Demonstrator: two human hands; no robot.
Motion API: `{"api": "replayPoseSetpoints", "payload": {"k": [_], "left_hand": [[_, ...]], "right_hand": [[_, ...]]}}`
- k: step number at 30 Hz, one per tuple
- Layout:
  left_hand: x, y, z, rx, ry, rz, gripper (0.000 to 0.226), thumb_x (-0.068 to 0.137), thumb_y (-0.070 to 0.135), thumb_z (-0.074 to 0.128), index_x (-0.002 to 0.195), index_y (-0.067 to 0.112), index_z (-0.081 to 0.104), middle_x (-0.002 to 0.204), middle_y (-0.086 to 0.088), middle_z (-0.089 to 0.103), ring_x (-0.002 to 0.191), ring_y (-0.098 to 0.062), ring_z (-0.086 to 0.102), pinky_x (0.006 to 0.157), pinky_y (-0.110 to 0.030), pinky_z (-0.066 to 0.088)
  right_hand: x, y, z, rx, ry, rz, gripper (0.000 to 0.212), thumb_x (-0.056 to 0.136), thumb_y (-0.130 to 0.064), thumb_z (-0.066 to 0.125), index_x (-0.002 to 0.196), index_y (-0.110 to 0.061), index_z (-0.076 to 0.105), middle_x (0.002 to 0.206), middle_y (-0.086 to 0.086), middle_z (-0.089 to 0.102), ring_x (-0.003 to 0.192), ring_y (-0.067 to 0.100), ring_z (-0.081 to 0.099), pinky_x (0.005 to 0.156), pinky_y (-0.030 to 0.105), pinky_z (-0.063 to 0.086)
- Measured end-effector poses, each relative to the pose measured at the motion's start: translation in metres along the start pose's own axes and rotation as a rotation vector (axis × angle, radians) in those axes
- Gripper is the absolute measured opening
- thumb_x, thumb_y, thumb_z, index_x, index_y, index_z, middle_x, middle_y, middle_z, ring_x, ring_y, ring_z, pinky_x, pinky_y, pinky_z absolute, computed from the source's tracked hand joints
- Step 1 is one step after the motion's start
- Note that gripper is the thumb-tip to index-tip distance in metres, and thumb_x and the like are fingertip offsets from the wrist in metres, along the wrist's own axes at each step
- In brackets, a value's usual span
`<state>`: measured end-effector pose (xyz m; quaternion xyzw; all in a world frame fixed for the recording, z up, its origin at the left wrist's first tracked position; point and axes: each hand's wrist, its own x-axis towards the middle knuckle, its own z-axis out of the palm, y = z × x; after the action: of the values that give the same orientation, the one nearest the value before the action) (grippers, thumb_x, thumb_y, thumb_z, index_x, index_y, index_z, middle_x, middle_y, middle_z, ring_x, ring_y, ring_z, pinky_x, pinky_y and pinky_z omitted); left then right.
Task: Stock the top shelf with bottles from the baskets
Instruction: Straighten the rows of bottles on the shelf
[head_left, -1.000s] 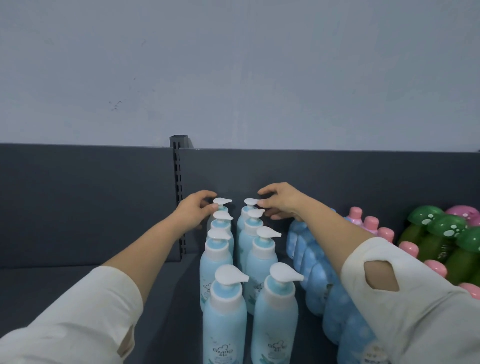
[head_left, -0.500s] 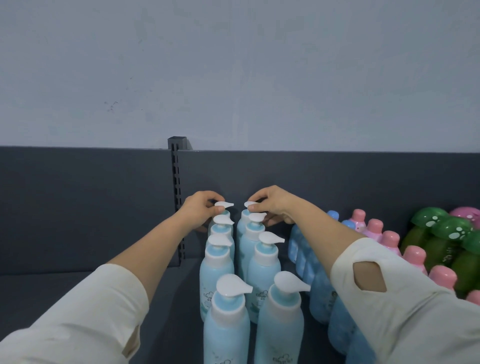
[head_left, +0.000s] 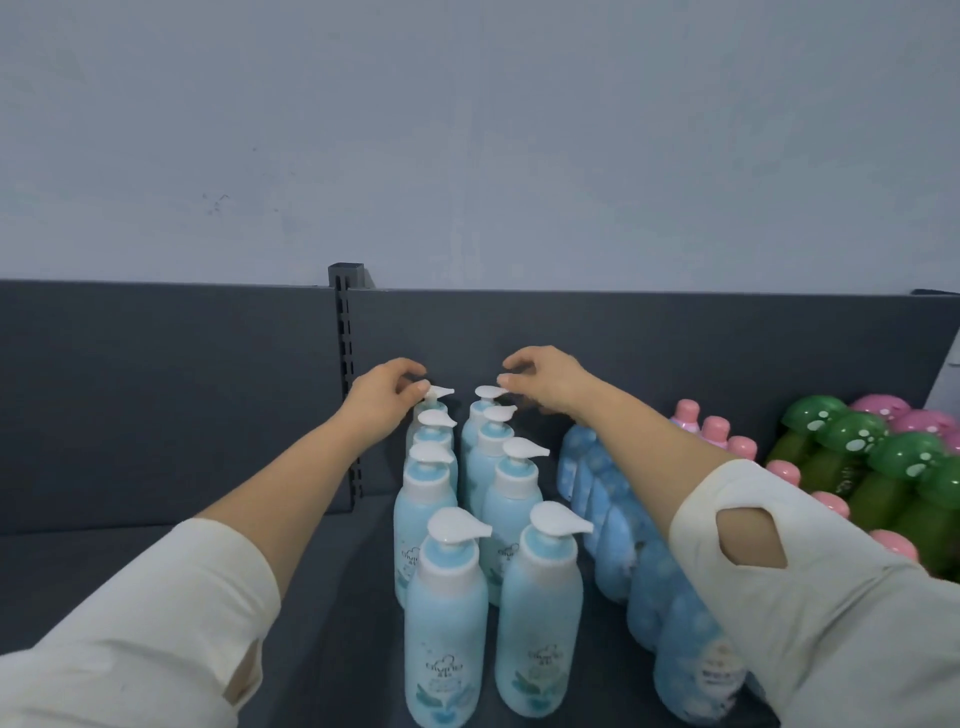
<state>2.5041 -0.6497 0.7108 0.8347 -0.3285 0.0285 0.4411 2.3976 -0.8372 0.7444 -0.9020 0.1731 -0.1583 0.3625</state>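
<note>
White rear-left pump (head_left: 440, 392) is being pinched by the left hand (head_left: 382, 402) from nine o'clock, the rear-right pump (head_left: 487, 391) by the right hand (head_left: 548, 384) from three.

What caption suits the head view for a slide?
Left hand and right hand pinch the pump heads of the two rearmost light-blue bottles in a double row on the dark shelf.

Dim, even, bluish light; soft focus; perhaps slight wide-angle edge bending.
</note>
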Motion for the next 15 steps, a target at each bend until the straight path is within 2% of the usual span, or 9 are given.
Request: {"api": "replayPoseSetpoints", "payload": {"k": [2,6,11,15], "left_hand": [[-0.01,0.002,0.001,-0.006,0.024,0.024,0.031,0.096,0.026,0.051,0.125,0.016,0.053,0.108,-0.004,0.059,0.097,-0.016,0.051,0.082,-0.025,0.036],[-0.029,-0.001,0.001,-0.006,0.081,0.025,0.033,0.095,0.031,0.051,0.125,0.018,0.049,0.119,-0.003,0.05,0.099,-0.016,0.049,0.084,-0.028,0.039],[-0.053,0.01,-0.01,-0.041,0.164,0.027,0.028,0.093,0.032,0.054,0.117,0.019,0.048,0.113,0.0,0.045,0.096,-0.017,0.049,0.084,-0.034,0.045],[-0.072,0.027,-0.02,-0.004,0.128,0.099,0.014,0.094,0.032,0.052,0.1,0.02,0.055,0.103,0.001,0.056,0.094,-0.016,0.051,0.078,-0.026,0.04]], "right_hand": [[-0.011,-0.004,-0.003,-0.048,0.079,-0.049,0.029,0.091,-0.028,0.06,0.117,-0.014,0.062,0.108,0.0,0.059,0.096,0.014,0.05,0.082,0.023,0.038],[-0.031,-0.007,-0.003,-0.078,0.171,-0.09,0.017,0.092,-0.025,0.059,0.101,-0.011,0.065,0.094,-0.004,0.058,0.092,0.012,0.05,0.077,0.022,0.035],[-0.057,-0.014,-0.006,-0.049,0.132,-0.14,0.017,0.092,-0.025,0.059,0.101,-0.011,0.066,0.095,-0.003,0.06,0.089,0.011,0.052,0.077,0.023,0.04],[-0.071,-0.02,-0.009,-0.035,0.081,-0.184,0.014,0.091,-0.026,0.06,0.095,-0.015,0.067,0.082,-0.009,0.06,0.085,0.011,0.055,0.083,0.029,0.05]]}}
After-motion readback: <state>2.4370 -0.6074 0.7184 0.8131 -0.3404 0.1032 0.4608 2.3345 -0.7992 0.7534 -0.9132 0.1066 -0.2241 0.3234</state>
